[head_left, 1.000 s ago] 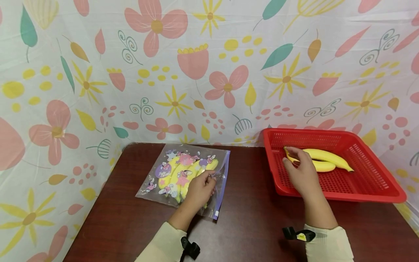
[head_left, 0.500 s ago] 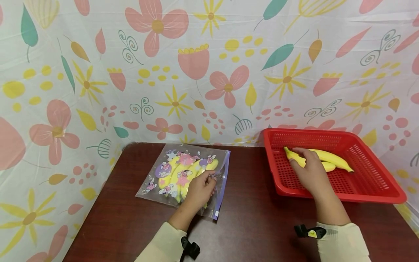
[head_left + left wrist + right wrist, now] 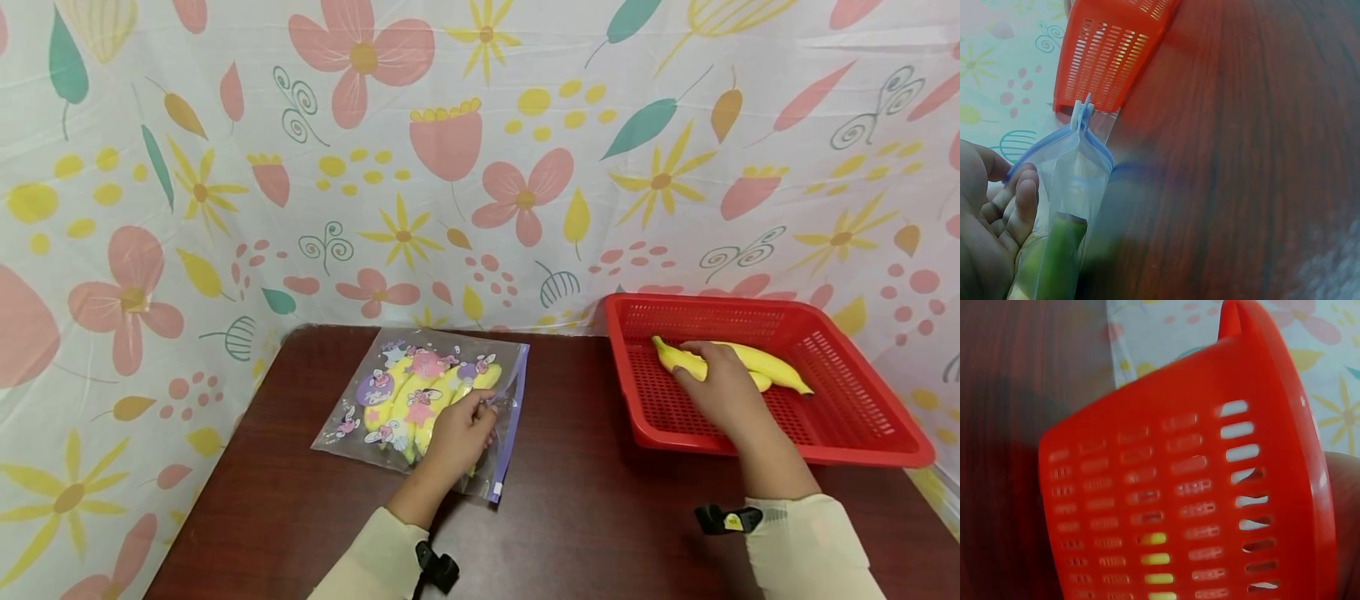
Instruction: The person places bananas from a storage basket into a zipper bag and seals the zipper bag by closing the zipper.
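Note:
My left hand (image 3: 459, 433) pinches the purple zip edge of a clear printed bag (image 3: 345, 450). Several yellow bananas (image 3: 414, 392) lie inside it; a green banana end (image 3: 1063, 250) shows through the plastic in the left wrist view. My right hand (image 3: 723, 390) reaches into the red basket over the nearer banana (image 3: 671, 357), its thumb on the near side and its fingers on the far side. Whether it grips this banana is not plain. Behind lies a second banana (image 3: 776, 367), partly covered by the hand.
The red plastic basket (image 3: 630, 408) stands at the table's back right, its slotted wall filling the right wrist view. A white slider (image 3: 497, 488) sits at the near end of the bag's zip. Flower-patterned cloth (image 3: 525, 275) hangs behind the dark wooden table (image 3: 570, 500).
My right hand has moved right and slightly down along the nearer banana, uncovering more of its stem end. The bananas keep their places in the basket. My left hand stays on the bag.

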Demonstrator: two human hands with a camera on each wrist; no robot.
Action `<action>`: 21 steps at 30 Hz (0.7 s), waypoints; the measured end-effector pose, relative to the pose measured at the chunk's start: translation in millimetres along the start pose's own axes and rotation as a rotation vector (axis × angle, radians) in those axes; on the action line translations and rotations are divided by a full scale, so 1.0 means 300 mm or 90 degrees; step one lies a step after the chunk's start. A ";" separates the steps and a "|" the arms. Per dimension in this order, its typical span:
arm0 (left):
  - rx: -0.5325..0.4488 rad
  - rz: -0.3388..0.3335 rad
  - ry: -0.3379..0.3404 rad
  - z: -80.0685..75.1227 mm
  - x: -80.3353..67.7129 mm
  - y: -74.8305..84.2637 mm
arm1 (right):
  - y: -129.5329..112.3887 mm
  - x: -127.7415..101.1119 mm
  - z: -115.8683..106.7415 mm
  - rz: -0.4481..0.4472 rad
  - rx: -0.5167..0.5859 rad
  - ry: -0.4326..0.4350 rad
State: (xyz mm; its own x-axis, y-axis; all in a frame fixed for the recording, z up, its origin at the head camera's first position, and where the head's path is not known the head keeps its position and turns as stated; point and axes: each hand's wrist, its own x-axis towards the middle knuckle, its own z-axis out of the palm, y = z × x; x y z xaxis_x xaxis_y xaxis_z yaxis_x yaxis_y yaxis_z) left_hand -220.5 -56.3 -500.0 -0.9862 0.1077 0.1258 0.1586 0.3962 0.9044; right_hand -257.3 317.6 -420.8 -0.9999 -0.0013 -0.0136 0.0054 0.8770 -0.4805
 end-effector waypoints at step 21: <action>0.005 0.010 0.001 0.000 0.005 -0.007 | 0.092 0.081 -0.001 -0.009 -0.095 -0.078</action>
State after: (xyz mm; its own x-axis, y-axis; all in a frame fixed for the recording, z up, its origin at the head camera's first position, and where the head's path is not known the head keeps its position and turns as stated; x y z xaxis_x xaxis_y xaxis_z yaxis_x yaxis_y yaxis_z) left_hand -222.3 -56.9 -501.7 -0.9836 0.1123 0.1414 0.1751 0.4011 0.8991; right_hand -281.3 341.8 -434.1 -0.9908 -0.0652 -0.1183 -0.0204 0.9379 -0.3462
